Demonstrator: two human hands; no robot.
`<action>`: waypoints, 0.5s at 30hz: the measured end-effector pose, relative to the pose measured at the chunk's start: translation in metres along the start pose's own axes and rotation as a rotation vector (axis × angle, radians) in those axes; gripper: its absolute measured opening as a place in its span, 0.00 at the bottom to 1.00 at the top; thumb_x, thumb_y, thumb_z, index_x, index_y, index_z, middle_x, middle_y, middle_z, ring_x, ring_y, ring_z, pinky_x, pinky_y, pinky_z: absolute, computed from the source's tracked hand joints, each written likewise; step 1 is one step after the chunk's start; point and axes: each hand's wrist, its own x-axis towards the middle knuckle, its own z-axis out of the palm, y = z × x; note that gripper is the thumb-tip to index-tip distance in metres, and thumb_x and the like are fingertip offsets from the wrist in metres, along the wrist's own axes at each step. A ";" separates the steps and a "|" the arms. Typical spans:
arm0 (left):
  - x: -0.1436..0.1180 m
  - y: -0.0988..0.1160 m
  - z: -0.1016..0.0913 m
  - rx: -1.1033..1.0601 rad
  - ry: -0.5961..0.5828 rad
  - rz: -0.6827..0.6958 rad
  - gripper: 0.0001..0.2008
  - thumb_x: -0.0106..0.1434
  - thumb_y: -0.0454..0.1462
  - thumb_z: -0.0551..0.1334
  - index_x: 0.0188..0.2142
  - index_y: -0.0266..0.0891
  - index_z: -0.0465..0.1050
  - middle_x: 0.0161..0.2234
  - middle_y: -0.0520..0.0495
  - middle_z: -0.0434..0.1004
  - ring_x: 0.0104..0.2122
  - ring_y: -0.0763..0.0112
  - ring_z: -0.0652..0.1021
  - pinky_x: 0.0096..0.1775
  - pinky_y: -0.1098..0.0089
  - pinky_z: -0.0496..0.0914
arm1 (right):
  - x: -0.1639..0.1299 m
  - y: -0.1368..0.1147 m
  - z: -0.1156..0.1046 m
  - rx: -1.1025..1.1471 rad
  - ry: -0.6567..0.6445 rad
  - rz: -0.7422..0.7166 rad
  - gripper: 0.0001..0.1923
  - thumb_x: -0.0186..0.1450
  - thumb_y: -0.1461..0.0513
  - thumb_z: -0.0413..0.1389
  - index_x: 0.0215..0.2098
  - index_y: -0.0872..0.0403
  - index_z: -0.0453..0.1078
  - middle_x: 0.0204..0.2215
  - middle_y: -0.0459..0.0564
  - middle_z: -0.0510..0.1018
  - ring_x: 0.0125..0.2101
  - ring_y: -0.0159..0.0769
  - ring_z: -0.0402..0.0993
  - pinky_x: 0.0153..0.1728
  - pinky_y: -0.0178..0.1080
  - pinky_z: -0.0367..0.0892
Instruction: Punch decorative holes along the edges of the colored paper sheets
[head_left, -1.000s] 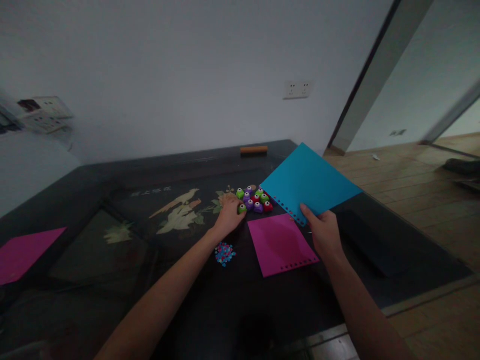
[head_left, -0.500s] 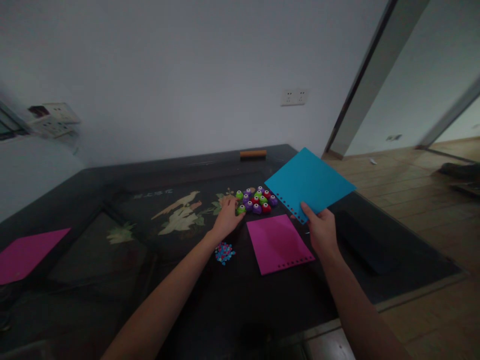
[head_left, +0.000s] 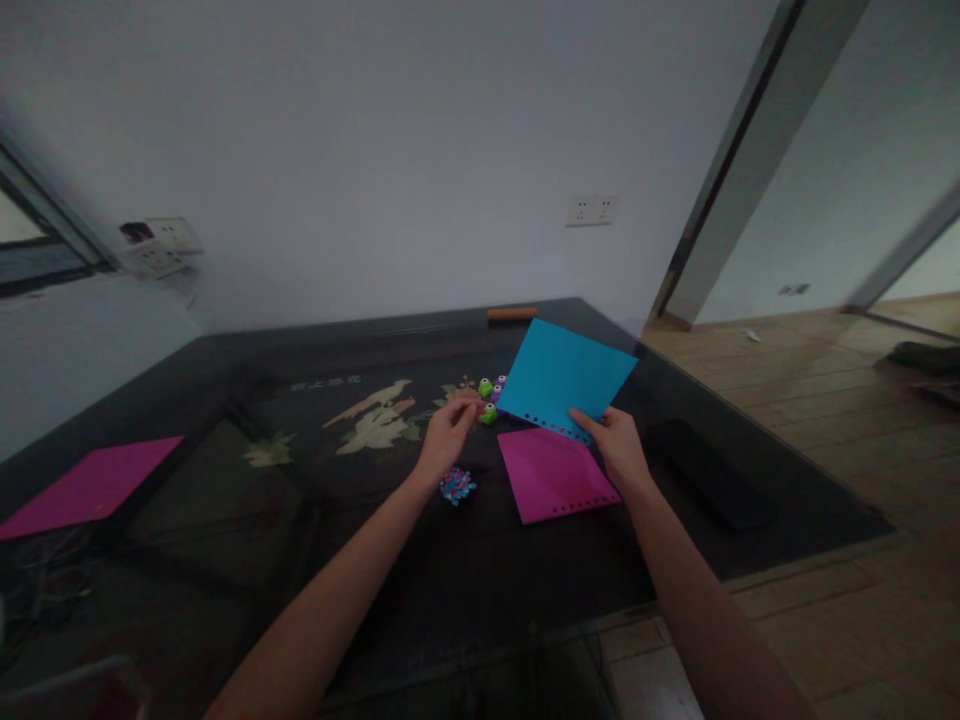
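Two hands over dark table [head_left: 225, 400], head view. Right hand [head_left: 616, 445] pinches blue sheet [head_left: 559, 375] at punched edge, sheet raised above magenta sheet [head_left: 551, 475]. Left hand [head_left: 448, 432] fingers curled, tips beside green punch [head_left: 488, 413]; grip unclear. Confetti pile [head_left: 456, 486] below left fingers.

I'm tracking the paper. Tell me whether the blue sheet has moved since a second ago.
Yes. The blue sheet, held in the right hand, has swung left over the small punches, hiding most, nearer the magenta sheet.

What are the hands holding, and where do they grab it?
The right hand holds the blue sheet at its punched lower edge. The left hand pinches something small beside the green punch; what it is cannot be told.
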 end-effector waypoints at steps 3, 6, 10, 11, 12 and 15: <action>-0.004 0.005 0.006 -0.051 -0.030 -0.047 0.16 0.62 0.43 0.54 0.38 0.35 0.74 0.35 0.44 0.78 0.34 0.64 0.76 0.36 0.67 0.70 | -0.005 0.000 0.004 -0.019 -0.125 0.048 0.18 0.46 0.54 0.66 0.31 0.56 0.75 0.28 0.51 0.80 0.25 0.37 0.74 0.31 0.42 0.70; -0.012 0.006 0.012 -0.131 -0.067 -0.056 0.13 0.57 0.42 0.59 0.37 0.34 0.74 0.35 0.44 0.79 0.35 0.62 0.77 0.39 0.63 0.70 | -0.012 -0.004 0.010 -0.052 -0.232 0.058 0.18 0.45 0.54 0.66 0.30 0.56 0.75 0.28 0.51 0.80 0.25 0.37 0.74 0.31 0.41 0.70; -0.030 0.006 0.012 -0.174 -0.030 -0.074 0.12 0.55 0.41 0.61 0.34 0.34 0.74 0.33 0.44 0.79 0.33 0.62 0.77 0.38 0.63 0.71 | -0.019 -0.008 0.016 -0.055 -0.297 0.044 0.19 0.46 0.53 0.65 0.31 0.56 0.75 0.28 0.50 0.80 0.25 0.37 0.74 0.30 0.41 0.70; -0.034 0.006 0.012 -0.162 -0.006 -0.075 0.12 0.56 0.42 0.60 0.33 0.34 0.73 0.32 0.45 0.79 0.33 0.63 0.77 0.37 0.64 0.71 | -0.019 -0.008 0.017 -0.050 -0.295 0.035 0.19 0.46 0.52 0.65 0.31 0.55 0.75 0.27 0.50 0.80 0.25 0.37 0.74 0.31 0.41 0.70; -0.038 0.006 0.011 -0.146 0.016 -0.074 0.12 0.56 0.42 0.60 0.31 0.34 0.73 0.30 0.46 0.78 0.32 0.64 0.76 0.36 0.65 0.71 | -0.019 -0.008 0.017 -0.046 -0.287 0.021 0.18 0.47 0.52 0.64 0.31 0.55 0.75 0.27 0.49 0.80 0.24 0.36 0.74 0.31 0.41 0.70; -0.046 0.004 0.009 -0.109 0.047 -0.069 0.11 0.56 0.43 0.60 0.29 0.36 0.72 0.27 0.49 0.76 0.30 0.66 0.75 0.32 0.69 0.70 | -0.017 -0.006 0.016 -0.039 -0.229 -0.035 0.17 0.48 0.51 0.63 0.30 0.54 0.74 0.26 0.48 0.79 0.24 0.35 0.72 0.30 0.40 0.69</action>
